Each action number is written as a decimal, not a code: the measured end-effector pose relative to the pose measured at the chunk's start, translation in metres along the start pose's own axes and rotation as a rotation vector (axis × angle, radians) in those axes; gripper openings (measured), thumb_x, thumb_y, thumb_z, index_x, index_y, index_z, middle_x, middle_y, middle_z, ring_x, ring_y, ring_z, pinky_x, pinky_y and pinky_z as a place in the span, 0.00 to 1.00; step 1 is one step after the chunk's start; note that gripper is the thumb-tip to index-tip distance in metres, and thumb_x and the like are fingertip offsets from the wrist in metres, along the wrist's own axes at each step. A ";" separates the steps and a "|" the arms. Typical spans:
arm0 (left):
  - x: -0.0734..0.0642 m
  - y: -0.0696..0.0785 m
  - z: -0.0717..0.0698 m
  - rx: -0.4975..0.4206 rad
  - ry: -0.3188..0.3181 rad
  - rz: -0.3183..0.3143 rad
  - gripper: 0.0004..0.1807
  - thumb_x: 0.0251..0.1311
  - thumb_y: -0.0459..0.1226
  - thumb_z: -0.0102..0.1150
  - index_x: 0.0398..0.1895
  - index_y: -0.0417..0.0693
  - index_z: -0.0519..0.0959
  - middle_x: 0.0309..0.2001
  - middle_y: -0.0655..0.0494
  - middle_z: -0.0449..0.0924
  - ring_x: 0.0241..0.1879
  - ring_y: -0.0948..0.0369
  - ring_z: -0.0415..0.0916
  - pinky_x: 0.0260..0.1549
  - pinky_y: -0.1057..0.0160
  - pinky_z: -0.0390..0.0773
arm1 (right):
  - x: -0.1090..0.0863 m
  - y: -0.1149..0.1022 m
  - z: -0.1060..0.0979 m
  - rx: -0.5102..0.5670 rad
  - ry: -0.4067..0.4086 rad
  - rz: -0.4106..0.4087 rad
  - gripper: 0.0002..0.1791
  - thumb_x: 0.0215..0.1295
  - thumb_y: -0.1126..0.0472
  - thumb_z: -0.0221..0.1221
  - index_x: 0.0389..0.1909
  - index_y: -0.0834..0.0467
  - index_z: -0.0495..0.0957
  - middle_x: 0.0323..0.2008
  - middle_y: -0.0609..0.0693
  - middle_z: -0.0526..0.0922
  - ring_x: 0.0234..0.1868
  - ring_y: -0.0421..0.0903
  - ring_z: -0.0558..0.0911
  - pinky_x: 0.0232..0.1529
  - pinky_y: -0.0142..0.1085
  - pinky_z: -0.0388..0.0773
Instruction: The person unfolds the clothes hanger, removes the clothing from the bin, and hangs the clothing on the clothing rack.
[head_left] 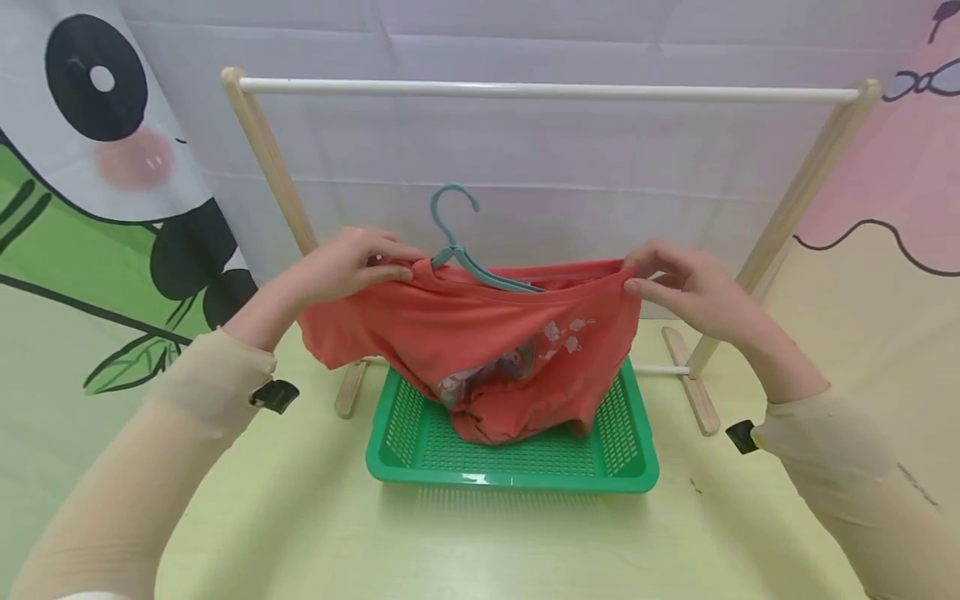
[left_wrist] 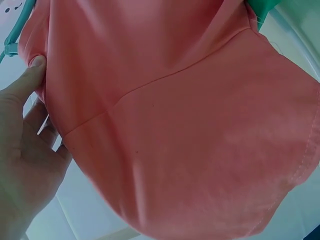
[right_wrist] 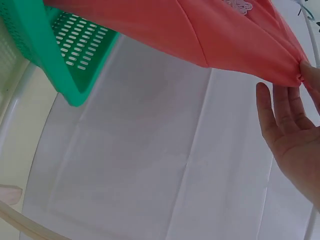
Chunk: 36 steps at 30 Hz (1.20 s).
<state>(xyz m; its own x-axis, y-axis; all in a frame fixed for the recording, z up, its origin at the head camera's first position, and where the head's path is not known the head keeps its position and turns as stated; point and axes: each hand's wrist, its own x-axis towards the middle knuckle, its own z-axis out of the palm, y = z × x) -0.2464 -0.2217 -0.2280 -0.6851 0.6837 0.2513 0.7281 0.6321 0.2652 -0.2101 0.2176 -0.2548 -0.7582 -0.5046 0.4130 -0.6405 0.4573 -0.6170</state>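
A red T-shirt with a printed picture on its front is held up by both hands over a green basket. My left hand pinches the shirt near the neckline on the left, thumb in front, as the left wrist view also shows. On the other side my right hand pinches the cloth at the shoulder between thumb and fingers. A teal hanger sits partly inside the neck opening, its hook standing up above the collar and one arm slanting to the right. The hanger's lower part is hidden by the shirt.
Behind the basket stands a rack with a white rail and wooden side posts. Its wooden feet rest on the pale table. A printed curtain hangs at the back.
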 end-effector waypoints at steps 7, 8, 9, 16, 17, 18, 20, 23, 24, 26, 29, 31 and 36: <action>0.004 0.004 0.003 -0.006 -0.027 -0.009 0.18 0.66 0.34 0.60 0.58 0.49 0.81 0.51 0.49 0.84 0.49 0.54 0.79 0.43 0.55 0.78 | 0.019 -0.017 0.006 -0.030 0.116 -0.006 0.11 0.72 0.65 0.55 0.52 0.59 0.75 0.44 0.38 0.79 0.43 0.33 0.81 0.46 0.19 0.76; 0.004 0.004 0.003 -0.011 -0.028 -0.009 0.18 0.66 0.34 0.60 0.58 0.48 0.81 0.51 0.49 0.84 0.48 0.54 0.79 0.43 0.55 0.78 | 0.023 -0.020 0.006 -0.033 0.130 -0.016 0.11 0.73 0.64 0.54 0.53 0.59 0.75 0.44 0.38 0.79 0.43 0.33 0.81 0.44 0.20 0.76; 0.004 0.004 0.003 -0.013 -0.028 -0.014 0.18 0.66 0.34 0.60 0.58 0.48 0.81 0.50 0.49 0.84 0.48 0.54 0.79 0.43 0.55 0.78 | 0.027 -0.022 0.006 -0.030 0.143 -0.027 0.11 0.73 0.64 0.54 0.53 0.60 0.75 0.45 0.37 0.78 0.42 0.33 0.81 0.43 0.21 0.77; 0.005 0.003 0.007 -0.006 -0.066 -0.014 0.18 0.65 0.35 0.61 0.58 0.51 0.82 0.48 0.53 0.85 0.41 0.59 0.78 0.40 0.60 0.78 | 0.047 -0.036 0.002 0.006 0.221 -0.094 0.14 0.70 0.66 0.56 0.55 0.59 0.77 0.43 0.36 0.79 0.36 0.38 0.81 0.35 0.22 0.78; 0.005 0.003 0.007 -0.011 -0.067 -0.017 0.18 0.65 0.35 0.61 0.58 0.51 0.82 0.48 0.53 0.85 0.41 0.59 0.78 0.40 0.60 0.78 | 0.049 -0.038 0.002 0.019 0.230 -0.088 0.15 0.70 0.67 0.57 0.56 0.58 0.77 0.42 0.37 0.80 0.35 0.38 0.80 0.35 0.22 0.78; 0.005 0.003 0.008 -0.022 -0.061 -0.021 0.18 0.65 0.35 0.61 0.58 0.51 0.82 0.48 0.53 0.85 0.41 0.60 0.78 0.39 0.60 0.78 | 0.051 -0.040 0.002 0.036 0.241 -0.079 0.16 0.69 0.67 0.58 0.57 0.58 0.77 0.41 0.37 0.80 0.35 0.39 0.80 0.34 0.23 0.78; 0.004 0.003 0.009 -0.042 -0.041 -0.041 0.18 0.65 0.35 0.61 0.59 0.51 0.81 0.47 0.53 0.84 0.42 0.60 0.77 0.40 0.61 0.77 | 0.053 -0.043 0.002 0.061 0.263 -0.044 0.18 0.68 0.65 0.60 0.58 0.57 0.77 0.40 0.39 0.80 0.34 0.41 0.79 0.33 0.23 0.78; 0.003 0.004 0.011 -0.062 -0.012 -0.065 0.18 0.65 0.35 0.61 0.59 0.51 0.81 0.42 0.54 0.82 0.39 0.60 0.75 0.37 0.63 0.75 | 0.057 -0.045 0.005 0.071 0.287 0.006 0.18 0.66 0.63 0.63 0.56 0.56 0.78 0.38 0.38 0.80 0.35 0.42 0.78 0.32 0.23 0.77; 0.003 0.005 0.011 -0.061 -0.006 -0.069 0.18 0.65 0.35 0.61 0.59 0.51 0.81 0.41 0.54 0.82 0.37 0.60 0.75 0.36 0.63 0.75 | 0.059 -0.046 0.006 0.084 0.294 0.017 0.17 0.66 0.62 0.63 0.55 0.56 0.78 0.38 0.38 0.81 0.35 0.41 0.78 0.32 0.23 0.77; 0.004 0.005 0.012 -0.052 -0.007 -0.066 0.18 0.66 0.36 0.61 0.59 0.52 0.81 0.41 0.54 0.82 0.37 0.60 0.74 0.36 0.63 0.74 | 0.062 -0.048 0.007 0.114 0.320 0.022 0.14 0.65 0.63 0.64 0.51 0.57 0.80 0.38 0.38 0.81 0.36 0.41 0.79 0.34 0.23 0.78; 0.006 0.007 0.013 -0.037 -0.015 -0.044 0.17 0.66 0.36 0.61 0.58 0.51 0.82 0.43 0.53 0.83 0.39 0.60 0.77 0.37 0.61 0.76 | 0.068 -0.051 0.007 0.187 0.376 -0.002 0.11 0.65 0.64 0.64 0.47 0.58 0.80 0.38 0.40 0.83 0.37 0.41 0.81 0.35 0.24 0.79; 0.006 0.007 0.013 -0.045 -0.019 -0.041 0.17 0.66 0.36 0.60 0.58 0.50 0.82 0.43 0.52 0.83 0.39 0.60 0.76 0.37 0.61 0.76 | 0.072 -0.053 0.007 0.205 0.395 -0.007 0.10 0.65 0.63 0.64 0.45 0.58 0.81 0.38 0.42 0.84 0.37 0.42 0.82 0.36 0.25 0.80; 0.005 0.009 0.012 -0.135 0.037 -0.100 0.18 0.67 0.36 0.59 0.59 0.50 0.81 0.40 0.52 0.81 0.34 0.60 0.70 0.33 0.66 0.71 | 0.075 -0.050 0.018 0.131 0.307 0.059 0.12 0.66 0.58 0.64 0.47 0.55 0.82 0.40 0.42 0.85 0.39 0.41 0.82 0.37 0.25 0.79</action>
<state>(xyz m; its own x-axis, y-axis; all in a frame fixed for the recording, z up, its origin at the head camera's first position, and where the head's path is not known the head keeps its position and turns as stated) -0.2431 -0.2087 -0.2360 -0.7563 0.6041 0.2511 0.6482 0.6399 0.4129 -0.2328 0.1438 -0.2048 -0.8079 -0.2265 0.5441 -0.5880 0.3715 -0.7185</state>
